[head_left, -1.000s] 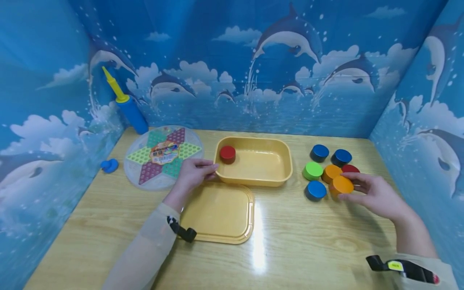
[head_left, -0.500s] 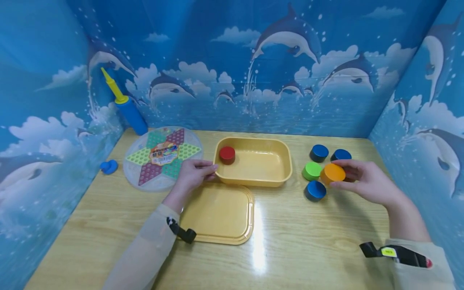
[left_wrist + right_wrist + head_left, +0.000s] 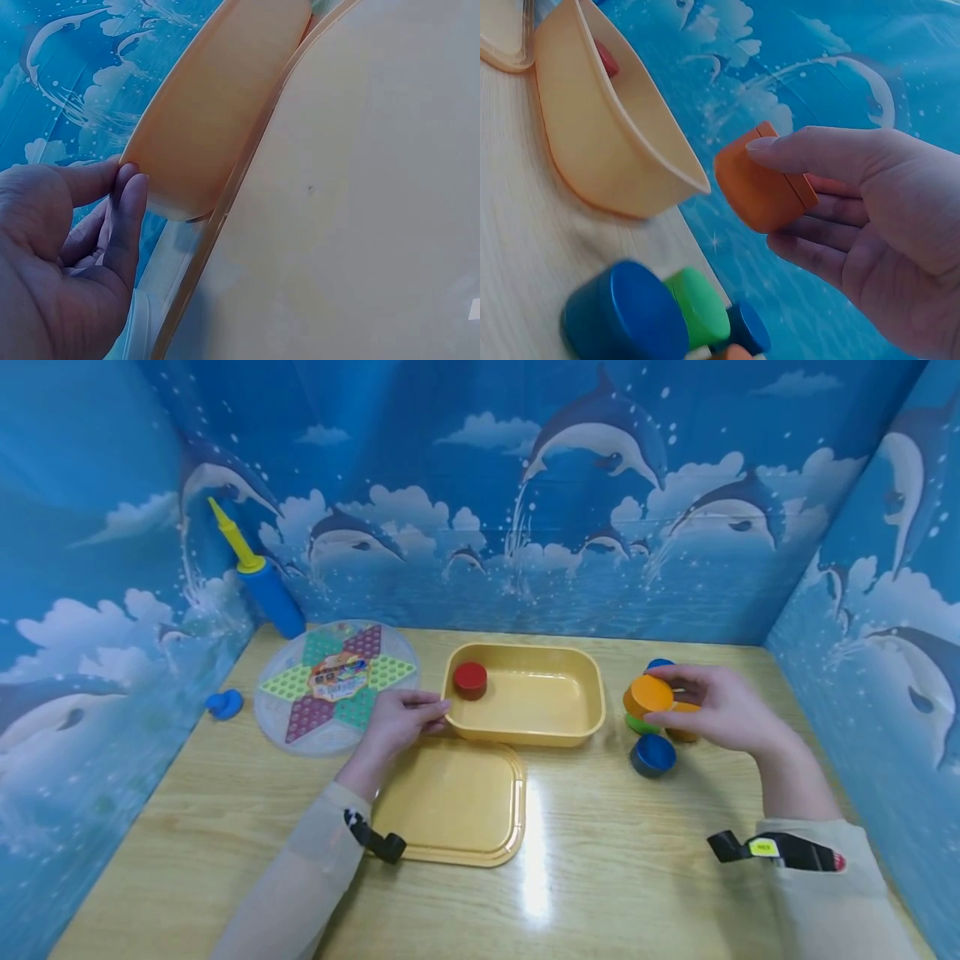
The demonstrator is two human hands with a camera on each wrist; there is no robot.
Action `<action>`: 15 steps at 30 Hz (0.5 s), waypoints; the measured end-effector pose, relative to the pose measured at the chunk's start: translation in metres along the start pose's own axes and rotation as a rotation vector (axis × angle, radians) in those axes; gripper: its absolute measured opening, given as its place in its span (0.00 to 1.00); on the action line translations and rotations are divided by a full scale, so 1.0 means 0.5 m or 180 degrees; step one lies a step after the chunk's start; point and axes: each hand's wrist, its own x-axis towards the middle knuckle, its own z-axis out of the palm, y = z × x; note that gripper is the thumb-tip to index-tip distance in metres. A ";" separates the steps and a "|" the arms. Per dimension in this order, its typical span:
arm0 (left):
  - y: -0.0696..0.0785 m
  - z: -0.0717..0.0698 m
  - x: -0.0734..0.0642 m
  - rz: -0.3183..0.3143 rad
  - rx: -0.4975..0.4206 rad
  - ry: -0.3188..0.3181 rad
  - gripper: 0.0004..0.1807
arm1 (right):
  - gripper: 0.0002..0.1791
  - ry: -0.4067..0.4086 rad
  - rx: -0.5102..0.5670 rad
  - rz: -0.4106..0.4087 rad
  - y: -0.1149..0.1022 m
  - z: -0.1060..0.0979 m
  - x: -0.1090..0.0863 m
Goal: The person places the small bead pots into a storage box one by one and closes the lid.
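Observation:
My right hand (image 3: 727,710) grips a small orange round tub (image 3: 647,697) between thumb and fingers, raised over the other tubs. In the right wrist view this orange tub (image 3: 757,180) is tilted, with a seam near one end; a reddish surface (image 3: 832,187) shows behind it, too hidden to name. Thumb and fingers of my left hand (image 3: 401,720) pinch the left rim of a yellow plastic box (image 3: 532,735). Inside that box stands a red tub (image 3: 471,681). Below the raised tub are a green tub (image 3: 640,724), a second orange tub (image 3: 682,727) and a blue tub (image 3: 653,755).
A flat yellow lid (image 3: 457,802) lies before the box. At the left are a round star-patterned game board (image 3: 337,681), a blue pump with a yellow nozzle (image 3: 266,589) and a small blue knobbed piece (image 3: 224,704). Dolphin-print curtains (image 3: 480,527) enclose the wooden table.
My right hand has lifted the orange tub and carried it left, over the green tub. The left hand keeps its hold on the box rim.

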 end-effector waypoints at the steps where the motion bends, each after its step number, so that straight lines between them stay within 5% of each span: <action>1: 0.001 0.000 -0.001 0.0002 -0.0009 -0.0002 0.16 | 0.35 -0.0026 -0.0017 -0.0012 -0.005 0.002 0.007; 15: 0.004 0.001 -0.005 0.0013 -0.0073 -0.0008 0.17 | 0.37 -0.0344 0.0128 0.0009 -0.050 0.045 0.106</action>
